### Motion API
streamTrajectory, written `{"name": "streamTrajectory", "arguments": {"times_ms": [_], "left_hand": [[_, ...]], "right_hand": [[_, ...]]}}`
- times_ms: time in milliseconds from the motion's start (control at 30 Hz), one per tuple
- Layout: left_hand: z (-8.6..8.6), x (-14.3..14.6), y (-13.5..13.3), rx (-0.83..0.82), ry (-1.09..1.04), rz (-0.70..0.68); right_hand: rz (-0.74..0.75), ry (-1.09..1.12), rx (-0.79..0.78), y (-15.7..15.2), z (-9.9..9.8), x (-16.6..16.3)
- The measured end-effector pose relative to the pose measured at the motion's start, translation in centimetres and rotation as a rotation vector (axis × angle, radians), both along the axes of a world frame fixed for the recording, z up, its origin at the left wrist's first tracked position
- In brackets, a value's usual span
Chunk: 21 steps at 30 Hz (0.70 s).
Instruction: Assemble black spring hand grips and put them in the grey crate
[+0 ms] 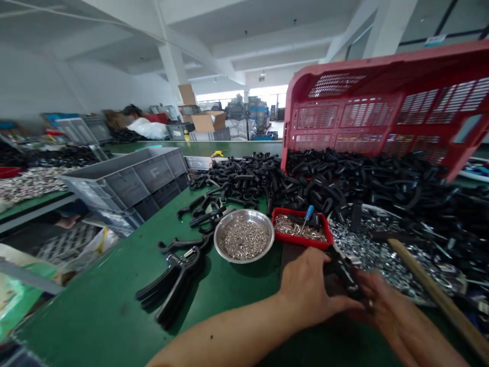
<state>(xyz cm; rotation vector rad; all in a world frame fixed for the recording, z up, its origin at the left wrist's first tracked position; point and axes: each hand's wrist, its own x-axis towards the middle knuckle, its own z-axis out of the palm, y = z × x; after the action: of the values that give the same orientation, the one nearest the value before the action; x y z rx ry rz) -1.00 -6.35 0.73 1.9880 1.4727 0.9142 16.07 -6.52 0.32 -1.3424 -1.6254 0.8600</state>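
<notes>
My left hand (307,288) is closed on a black plastic handle piece (346,272), its thumb stretched along the near side. From the other side my right hand (385,303) grips the same piece; its fingers are blurred and partly hidden. Small metal bits show on the piece. Just beyond my hands stands a red tray (279,234) of small metal parts, with a blue-handled screwdriver (308,213) in it. A steel bowl (270,232) of tiny metal parts sits to its left. On the green table, a hand grip exerciser (179,280) with a spring lies farther left.
A heap of black handle pieces (252,176) spreads across the back, spilling from a tipped red crate (382,125). At right, a hammer with a wooden handle (431,285) lies over a wide dish of metal parts (382,265). Grey bins (130,178) stand beyond the table's left edge.
</notes>
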Motion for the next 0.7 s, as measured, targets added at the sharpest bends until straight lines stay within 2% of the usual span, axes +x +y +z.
{"name": "streamTrajectory", "arguments": {"times_ms": [100, 167, 200, 300, 367, 433, 533, 600, 700], "left_hand": [[0.5, -0.1, 0.0, 0.078, 0.107, -0.104], [1.6, -2.5, 1.6, 0.121, 0.278, -0.095], [2.3, -4.5, 2.8, 0.104, 0.387, -0.051], [4.6, -12.2, 7.3, -0.113, 0.742, 0.415], [5.1, -17.4, 9.9, -0.237, 0.805, 0.487], [4.6, -21.4, 11.3, -0.378, 0.82, 0.451], [2.9, -24.9, 11.8, -0.506, 0.775, 0.367], [2.2, -26.2, 11.8, -0.511, 0.73, 0.356], [2.3, -27.8, 12.0, -0.45, 0.67, 0.415]], "right_hand": [[-0.092, 0.445, -0.242, 0.8, -0.1, -4.7], [-0.188, 0.595, -0.304, 1.7, -0.8, -5.3], [-0.215, 0.631, -0.317, 2.0, -1.2, -5.0], [-0.217, 0.665, -0.346, 2.6, -2.4, -3.9], [-0.191, 0.662, -0.399, 2.6, -2.7, -3.5], [-0.183, 0.658, -0.423, 2.5, -2.9, -3.6], [-0.184, 0.654, -0.423, 2.5, -3.0, -3.9], [-0.19, 0.667, -0.422, 2.5, -3.1, -4.0], [-0.201, 0.684, -0.402, 2.4, -3.2, -4.0]]}}
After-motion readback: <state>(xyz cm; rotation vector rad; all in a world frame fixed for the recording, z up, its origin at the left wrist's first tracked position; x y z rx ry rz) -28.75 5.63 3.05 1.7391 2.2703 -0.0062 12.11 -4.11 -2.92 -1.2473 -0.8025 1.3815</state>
